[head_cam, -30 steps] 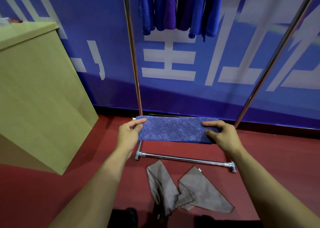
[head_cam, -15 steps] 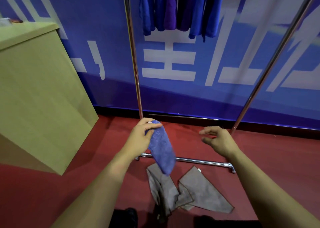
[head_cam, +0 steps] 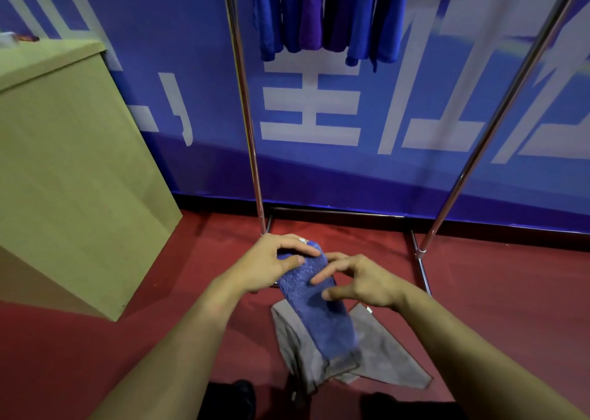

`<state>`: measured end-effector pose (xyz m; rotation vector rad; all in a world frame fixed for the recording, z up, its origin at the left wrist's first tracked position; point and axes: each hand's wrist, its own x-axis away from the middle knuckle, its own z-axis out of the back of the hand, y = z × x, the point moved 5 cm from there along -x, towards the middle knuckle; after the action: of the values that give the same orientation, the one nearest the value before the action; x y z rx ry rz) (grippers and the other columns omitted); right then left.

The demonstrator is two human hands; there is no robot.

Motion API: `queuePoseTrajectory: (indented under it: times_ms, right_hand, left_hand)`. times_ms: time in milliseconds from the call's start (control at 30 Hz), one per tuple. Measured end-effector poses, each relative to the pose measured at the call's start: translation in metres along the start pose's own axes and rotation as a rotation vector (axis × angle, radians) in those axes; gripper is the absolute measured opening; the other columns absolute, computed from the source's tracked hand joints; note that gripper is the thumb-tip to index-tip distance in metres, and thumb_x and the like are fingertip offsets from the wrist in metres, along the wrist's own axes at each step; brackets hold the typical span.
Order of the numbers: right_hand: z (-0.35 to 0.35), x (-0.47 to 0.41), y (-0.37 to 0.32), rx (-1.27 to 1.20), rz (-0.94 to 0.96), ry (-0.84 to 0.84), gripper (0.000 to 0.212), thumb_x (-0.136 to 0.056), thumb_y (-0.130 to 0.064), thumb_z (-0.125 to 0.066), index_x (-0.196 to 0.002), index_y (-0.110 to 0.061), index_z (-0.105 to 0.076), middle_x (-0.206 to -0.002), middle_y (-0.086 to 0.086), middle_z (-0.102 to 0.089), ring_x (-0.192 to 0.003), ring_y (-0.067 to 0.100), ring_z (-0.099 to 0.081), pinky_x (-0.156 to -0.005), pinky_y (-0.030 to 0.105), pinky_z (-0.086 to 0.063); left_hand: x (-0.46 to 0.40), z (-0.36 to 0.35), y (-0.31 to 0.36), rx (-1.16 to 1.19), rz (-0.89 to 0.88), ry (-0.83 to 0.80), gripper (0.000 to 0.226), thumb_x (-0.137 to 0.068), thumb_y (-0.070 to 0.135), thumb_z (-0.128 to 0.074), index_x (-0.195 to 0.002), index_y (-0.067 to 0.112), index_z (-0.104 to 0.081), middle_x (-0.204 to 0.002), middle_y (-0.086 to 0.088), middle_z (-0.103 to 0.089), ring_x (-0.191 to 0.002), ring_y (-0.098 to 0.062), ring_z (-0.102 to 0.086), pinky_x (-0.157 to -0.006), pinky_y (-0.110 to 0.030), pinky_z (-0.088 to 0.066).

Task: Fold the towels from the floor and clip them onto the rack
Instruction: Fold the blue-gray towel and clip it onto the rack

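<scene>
Towels in hand: we count one, a folded blue towel (head_cam: 314, 304), hanging lengthwise in the air in front of the rack, its lower end over the grey cloth on the floor.
Left grip: our left hand (head_cam: 271, 264) holds the blue towel at its upper end, thumb on the near face and fingers curled over the top edge.
Right grip: our right hand (head_cam: 360, 284) has its thumb and fingertips on the right edge of the blue towel about midway down; the fingers are bent towards it, and we cannot tell for sure whether they pinch it or only touch it.
Towels on the floor: we count two grey towels (head_cam: 376, 359), crumpled and overlapping, lying on the red floor (head_cam: 498, 298) just in front of the rack's base bar and partly behind the blue towel.
Towels on the rack: a tight bunch of blue and purple hanging towels (head_cam: 329, 14) at the top; we count about six or seven, but the folds merge and the clips are out of view.
Rack: one chrome rack (head_cam: 245, 110) with two upright poles and a floor frame, standing against the blue wall banner (head_cam: 319, 106).
Surface: one pale wooden surface (head_cam: 64, 151) to our left, with a small object on its far corner, too small to tell.
Feet: two dark shoes (head_cam: 230, 400) at the bottom edge.
</scene>
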<state>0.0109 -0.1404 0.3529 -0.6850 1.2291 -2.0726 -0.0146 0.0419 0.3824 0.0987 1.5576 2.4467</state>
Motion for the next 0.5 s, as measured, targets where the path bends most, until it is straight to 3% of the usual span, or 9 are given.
queuePoseTrajectory:
  times_ms: [67,133,267,400,500]
  right_hand:
    - [-0.004,0.002,-0.005,-0.039,-0.040,-0.029,0.029,-0.078,-0.007,-0.081,-0.105,-0.018,-0.078,-0.105,-0.014,-0.072,-0.096,-0.004,-0.064,-0.089,0.016,-0.047]
    - [-0.007,0.003,-0.008,-0.065,-0.077,-0.048,0.027,-0.080,-0.002,-0.078,-0.105,-0.013,-0.077,-0.083,-0.020,-0.073,-0.074,-0.009,-0.061,-0.070,0.008,-0.046]
    - [-0.008,0.002,-0.009,-0.129,-0.081,-0.017,0.030,-0.082,-0.001,-0.077,-0.106,-0.017,-0.077,-0.096,-0.012,-0.076,-0.087,-0.001,-0.066,-0.078,0.017,-0.052]
    - [-0.005,-0.003,-0.011,-0.091,-0.054,0.135,0.032,-0.081,-0.003,-0.076,-0.104,-0.025,-0.077,-0.099,-0.014,-0.076,-0.090,-0.004,-0.064,-0.085,0.017,-0.050]
    - [0.005,-0.006,-0.010,-0.180,-0.050,0.312,0.036,-0.081,0.000,-0.076,-0.102,-0.030,-0.076,-0.099,-0.012,-0.076,-0.093,0.001,-0.069,-0.090,0.028,-0.056]
  left_hand:
    - [0.000,0.002,0.000,0.048,-0.001,0.024,0.038,-0.088,-0.008,-0.064,-0.106,0.022,-0.078,-0.114,0.006,-0.070,-0.114,-0.004,-0.063,-0.104,-0.017,-0.040]
    - [-0.001,0.006,-0.002,0.068,-0.005,0.076,0.041,-0.088,-0.007,-0.063,-0.105,0.028,-0.077,-0.115,0.007,-0.071,-0.117,-0.005,-0.062,-0.107,-0.021,-0.040]
    - [-0.002,0.011,0.000,0.032,-0.043,0.184,0.039,-0.089,-0.006,-0.064,-0.106,0.026,-0.076,-0.118,0.007,-0.070,-0.118,-0.003,-0.061,-0.106,-0.019,-0.040]
    - [-0.004,0.014,-0.004,-0.019,-0.102,0.315,0.037,-0.088,0.005,-0.067,-0.119,0.024,-0.071,-0.132,0.003,-0.060,-0.127,-0.007,-0.055,-0.113,-0.032,-0.041]
    - [-0.005,0.013,-0.013,-0.021,-0.063,0.383,0.047,-0.085,0.020,-0.068,-0.130,0.030,-0.062,-0.140,0.011,-0.050,-0.134,-0.009,-0.048,-0.110,-0.040,-0.044]
